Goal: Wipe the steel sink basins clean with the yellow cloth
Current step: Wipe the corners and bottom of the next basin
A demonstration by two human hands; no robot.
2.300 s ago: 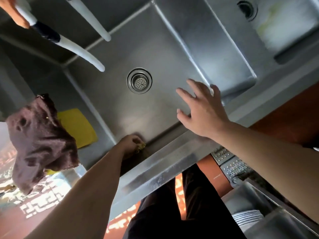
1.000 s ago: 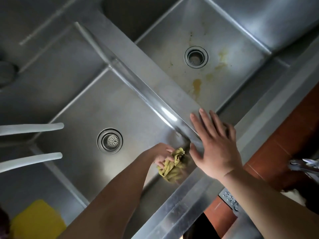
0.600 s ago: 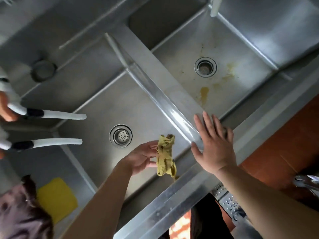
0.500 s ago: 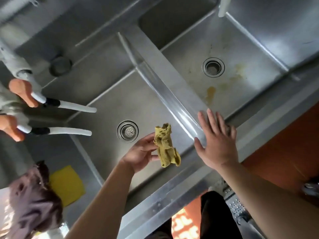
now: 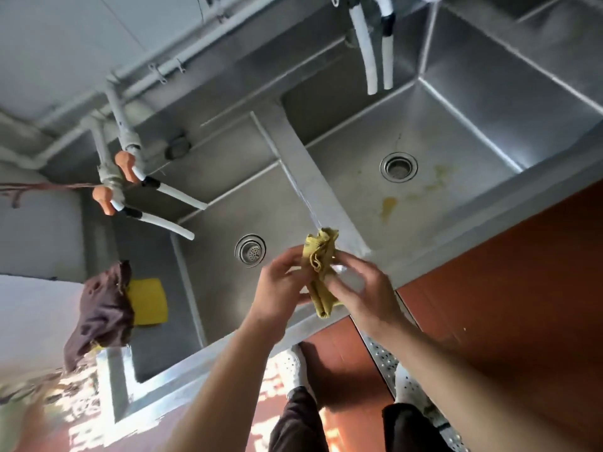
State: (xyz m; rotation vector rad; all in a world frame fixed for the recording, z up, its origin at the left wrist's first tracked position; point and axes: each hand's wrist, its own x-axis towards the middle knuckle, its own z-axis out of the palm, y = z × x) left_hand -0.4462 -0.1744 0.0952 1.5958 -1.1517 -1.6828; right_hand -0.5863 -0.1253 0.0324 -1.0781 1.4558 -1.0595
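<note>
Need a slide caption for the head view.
Both hands, left and right, bunch the yellow cloth above the steel sink.

Both hands hold the cloth [image 5: 321,272] above the divider [image 5: 310,177] between basins.

Landmark: divider [image 5: 313,181] between two steel basins.

Left of divider: middle basin floor [image 5: 225,288] open around drain [image 5: 250,250]; two white spouts [image 5: 169,207] overhang its far-left corner. Both hands [image 5: 280,291] [image 5: 362,288] and yellow cloth [image 5: 321,272] bunched above near end of divider, blocking approach there.

Right of divider: right basin floor [image 5: 440,164] open, drain [image 5: 398,167] near centre; two white hoses [image 5: 375,50] hang over far wall.

Far left of divider: brown rag [image 5: 101,311] draped, seemingly over outer rim, partly covering yellow pad [image 5: 148,301].
</note>
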